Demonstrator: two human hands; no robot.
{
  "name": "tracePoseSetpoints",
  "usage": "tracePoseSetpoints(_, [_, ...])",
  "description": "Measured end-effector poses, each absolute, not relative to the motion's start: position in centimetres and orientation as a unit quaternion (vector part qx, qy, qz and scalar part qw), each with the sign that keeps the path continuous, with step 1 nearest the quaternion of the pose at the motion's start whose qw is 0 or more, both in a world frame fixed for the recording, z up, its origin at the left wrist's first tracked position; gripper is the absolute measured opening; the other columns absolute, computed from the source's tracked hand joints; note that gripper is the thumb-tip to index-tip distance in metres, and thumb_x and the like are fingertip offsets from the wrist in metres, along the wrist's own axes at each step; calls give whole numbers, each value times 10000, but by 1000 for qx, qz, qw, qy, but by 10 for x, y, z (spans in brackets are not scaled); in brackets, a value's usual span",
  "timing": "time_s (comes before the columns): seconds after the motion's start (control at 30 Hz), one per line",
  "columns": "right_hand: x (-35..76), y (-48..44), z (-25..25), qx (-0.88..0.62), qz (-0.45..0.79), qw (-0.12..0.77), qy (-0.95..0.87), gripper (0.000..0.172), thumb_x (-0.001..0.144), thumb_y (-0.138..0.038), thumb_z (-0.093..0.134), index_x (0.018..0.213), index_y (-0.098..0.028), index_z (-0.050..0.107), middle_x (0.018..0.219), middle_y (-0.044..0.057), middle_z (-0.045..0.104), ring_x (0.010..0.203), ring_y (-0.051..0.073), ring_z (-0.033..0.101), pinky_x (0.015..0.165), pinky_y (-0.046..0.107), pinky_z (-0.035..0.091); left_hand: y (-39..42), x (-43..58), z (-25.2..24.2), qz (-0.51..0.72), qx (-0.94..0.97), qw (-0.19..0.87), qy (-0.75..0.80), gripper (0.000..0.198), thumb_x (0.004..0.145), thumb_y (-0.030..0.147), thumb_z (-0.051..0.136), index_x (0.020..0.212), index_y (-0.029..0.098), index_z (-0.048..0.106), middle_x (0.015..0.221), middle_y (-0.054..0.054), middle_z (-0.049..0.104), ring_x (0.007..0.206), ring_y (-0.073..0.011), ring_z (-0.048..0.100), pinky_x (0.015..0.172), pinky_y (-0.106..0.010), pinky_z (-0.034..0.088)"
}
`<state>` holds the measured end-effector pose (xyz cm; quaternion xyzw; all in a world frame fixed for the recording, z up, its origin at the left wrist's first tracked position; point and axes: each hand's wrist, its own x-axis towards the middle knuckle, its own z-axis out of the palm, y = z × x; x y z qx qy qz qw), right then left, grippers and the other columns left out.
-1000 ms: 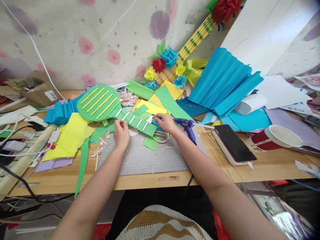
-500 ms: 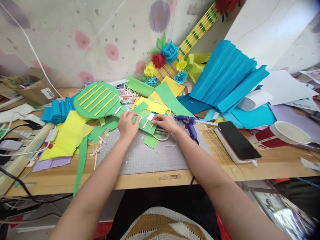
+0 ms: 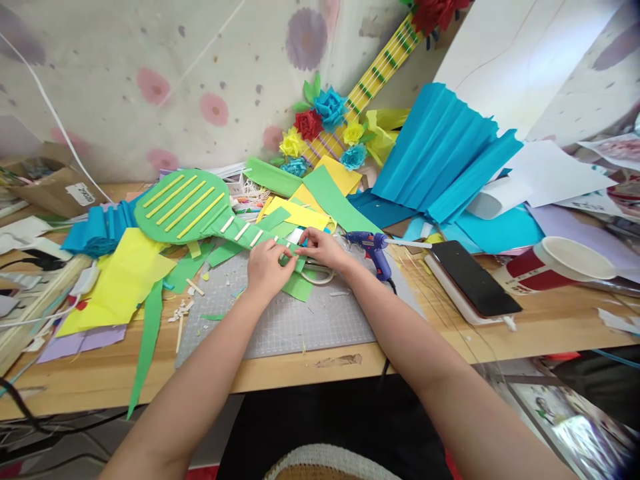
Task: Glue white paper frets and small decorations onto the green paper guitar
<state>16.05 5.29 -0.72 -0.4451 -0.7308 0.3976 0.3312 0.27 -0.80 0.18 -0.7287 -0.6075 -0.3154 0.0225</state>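
A green paper guitar (image 3: 185, 207) lies with its rounded body to the left, slanting yellow strips across it and short white strips along its neck. Over the neck's right end, my left hand (image 3: 270, 267) is closed, its fingertips pressed together at the neck. My right hand (image 3: 325, 250) pinches at the tip of the same neck, almost touching the left fingers. Whether a small strip lies between the fingertips cannot be made out. Just beneath the hands, a pair of scissors' pale handle (image 3: 323, 277) and a green paper scrap (image 3: 299, 288) show on the grey cutting mat (image 3: 300, 330).
A purple glue gun (image 3: 373, 250) sits right of my right hand, beside a black phone (image 3: 475, 277) and a paper cup (image 3: 555, 267). Pleated blue paper (image 3: 430, 153) and a flower-trimmed yellow guitar (image 3: 373, 73) stand behind. Yellow paper (image 3: 117, 283) lies left.
My left hand has shifted right along the neck towards my right hand, uncovering more white strips. The view has turned slightly, so the guitar body appears farther left and lower.
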Motion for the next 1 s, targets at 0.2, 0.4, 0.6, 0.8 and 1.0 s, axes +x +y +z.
tracePoseSetpoints(0.2, [162, 54, -9, -455, 369, 394, -709, 260, 829, -428, 405, 781, -186, 488, 554, -63, 368, 536, 94, 339, 535, 233, 260, -8, 10, 5, -301, -719, -16, -627, 130, 711, 293, 621, 628, 195, 641, 690, -30, 552, 710, -187, 542, 675, -314, 385])
tracePoseSetpoints(0.4, [165, 50, -10, -467, 365, 337, -731, 216, 733, -392, 543, 755, -177, 532, 526, -65, 404, 504, 89, 347, 503, 231, 244, -7, 9, 6, -315, -707, -42, -632, 121, 685, 288, 640, 605, 198, 634, 671, -17, 535, 665, -168, 521, 645, -300, 380])
tracePoseSetpoints(0.6, [163, 48, -9, -482, 369, 329, -724, 202, 712, -377, 572, 736, -179, 541, 505, -67, 416, 488, 87, 352, 495, 226, 244, -6, 7, 4, -345, -692, -72, -630, 163, 675, 328, 654, 579, 197, 636, 610, -6, 496, 561, -140, 457, 563, -281, 341])
tracePoseSetpoints(0.8, [161, 43, -8, -500, 321, 312, -741, 178, 754, -363, 540, 765, -185, 541, 530, -62, 432, 497, 90, 371, 503, 225, 247, -6, -10, 6, -402, -684, -56, -606, 272, 786, 392, 531, 651, 182, 639, 620, -9, 485, 563, -129, 443, 566, -273, 343])
tracePoseSetpoints(1.0, [160, 37, -4, -514, 286, 307, -748, 172, 772, -360, 528, 767, -189, 544, 543, -59, 441, 506, 93, 384, 516, 225, 249, -4, -6, 3, -340, -727, 2, -596, 217, 727, 396, 616, 671, 189, 647, 672, -26, 546, 642, -164, 519, 655, -304, 381])
